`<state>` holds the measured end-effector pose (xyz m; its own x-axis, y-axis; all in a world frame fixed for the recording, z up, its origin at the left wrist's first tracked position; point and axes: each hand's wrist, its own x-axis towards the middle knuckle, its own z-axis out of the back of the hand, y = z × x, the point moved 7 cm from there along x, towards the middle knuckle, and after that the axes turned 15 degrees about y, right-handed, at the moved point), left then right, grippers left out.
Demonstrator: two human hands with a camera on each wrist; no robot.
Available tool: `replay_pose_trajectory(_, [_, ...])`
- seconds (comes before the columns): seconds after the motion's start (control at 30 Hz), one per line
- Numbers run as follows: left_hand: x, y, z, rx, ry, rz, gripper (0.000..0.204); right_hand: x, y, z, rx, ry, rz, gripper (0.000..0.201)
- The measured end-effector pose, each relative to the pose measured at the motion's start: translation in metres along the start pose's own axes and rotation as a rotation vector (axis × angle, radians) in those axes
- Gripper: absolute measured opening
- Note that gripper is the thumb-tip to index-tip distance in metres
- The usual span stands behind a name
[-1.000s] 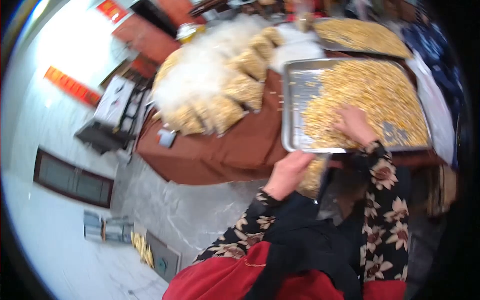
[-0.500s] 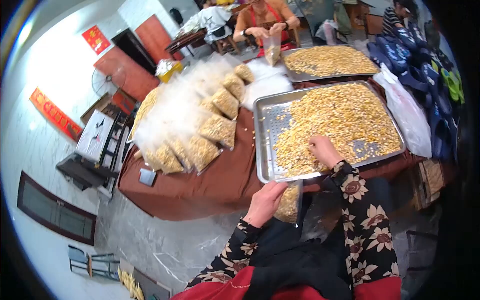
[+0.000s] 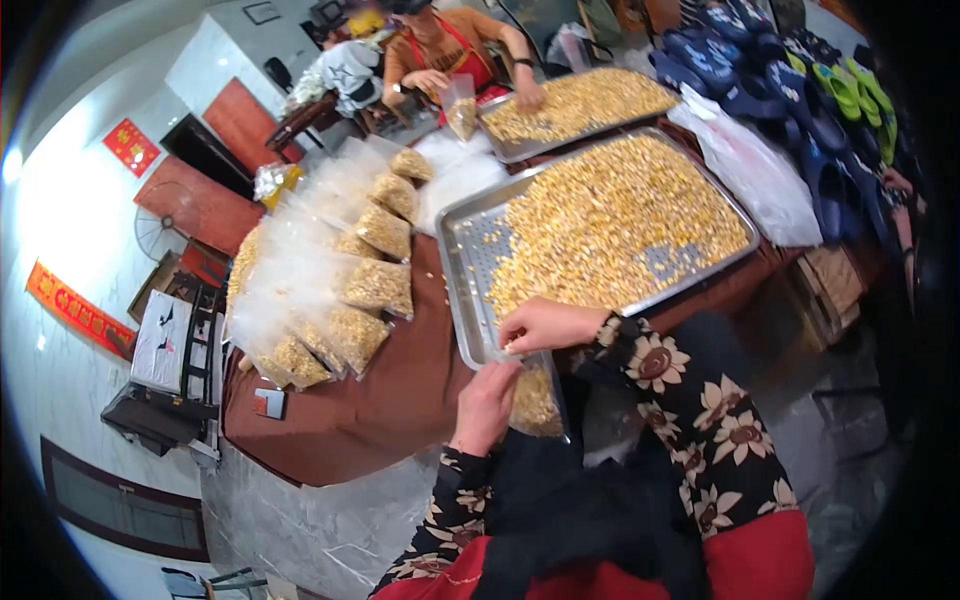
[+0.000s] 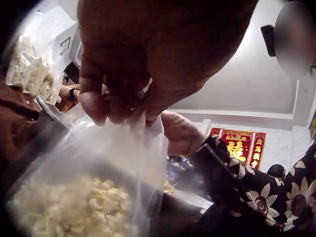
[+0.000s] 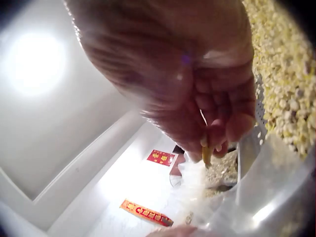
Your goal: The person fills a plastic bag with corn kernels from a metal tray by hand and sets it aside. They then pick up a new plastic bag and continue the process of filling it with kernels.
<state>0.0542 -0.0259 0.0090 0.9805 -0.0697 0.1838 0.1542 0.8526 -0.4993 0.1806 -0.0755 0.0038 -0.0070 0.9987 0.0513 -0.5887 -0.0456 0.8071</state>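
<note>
My left hand (image 3: 487, 405) grips the top of a clear plastic bag (image 3: 538, 398) at the tray's near edge. Pale yellow kernels (image 4: 94, 207) fill the lower part of this bag in the left wrist view. Over the bag's mouth, my right hand (image 3: 555, 325) is close to the left fingers. Its fingertips pinch a few kernels (image 5: 206, 154), one a longer yellow piece. Behind the hands lies a perforated metal tray (image 3: 462, 275), heaped with yellow and whitish kernels (image 3: 610, 220).
Filled clear bags (image 3: 380, 285) stand in rows on the brown cloth (image 3: 420, 350) to the left. A second metal tray (image 3: 515, 150) of kernels lies behind, by a person (image 3: 450, 50) holding a bag. White plastic (image 3: 750, 180) and slippers (image 3: 760, 95) are at the right.
My right hand has come from the kernel heap, left and toward me, to the bag's mouth. My left hand keeps its hold on the bag. The head view has turned.
</note>
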Motion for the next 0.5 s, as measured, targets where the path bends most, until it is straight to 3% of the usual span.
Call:
replay_pose_trajectory(0.03, [0.000, -0.001, 0.000, -0.013, -0.012, -0.010, 0.014, 0.002, 0.002, -0.007, -0.076, 0.106, -0.020, 0.026])
replay_pose_trajectory(0.2, [-0.001, -0.002, 0.002, -0.036, -0.023, 0.017, 0.014, 0.003, 0.004, -0.008, -0.092, 0.060, 0.004, 0.024])
replay_pose_trajectory(0.33, [0.000, -0.004, 0.003, -0.072, -0.023, 0.025, 0.013, 0.000, 0.002, -0.002, -0.016, 0.128, 0.037, 0.023])
replay_pose_trajectory(0.4, [0.000, -0.004, 0.004, -0.076, -0.027, 0.040, 0.013, -0.002, -0.026, 0.019, 0.069, -0.169, -0.059, 0.025])
replay_pose_trajectory(0.43, [-0.001, -0.005, 0.004, -0.081, -0.020, 0.044, 0.013, -0.001, -0.039, 0.020, 0.071, -0.167, -0.060, 0.025])
replay_pose_trajectory(0.5, [-0.001, -0.005, 0.004, -0.085, -0.011, 0.049, 0.014, -0.007, -0.047, 0.034, -0.484, -0.305, -0.257, 0.032])
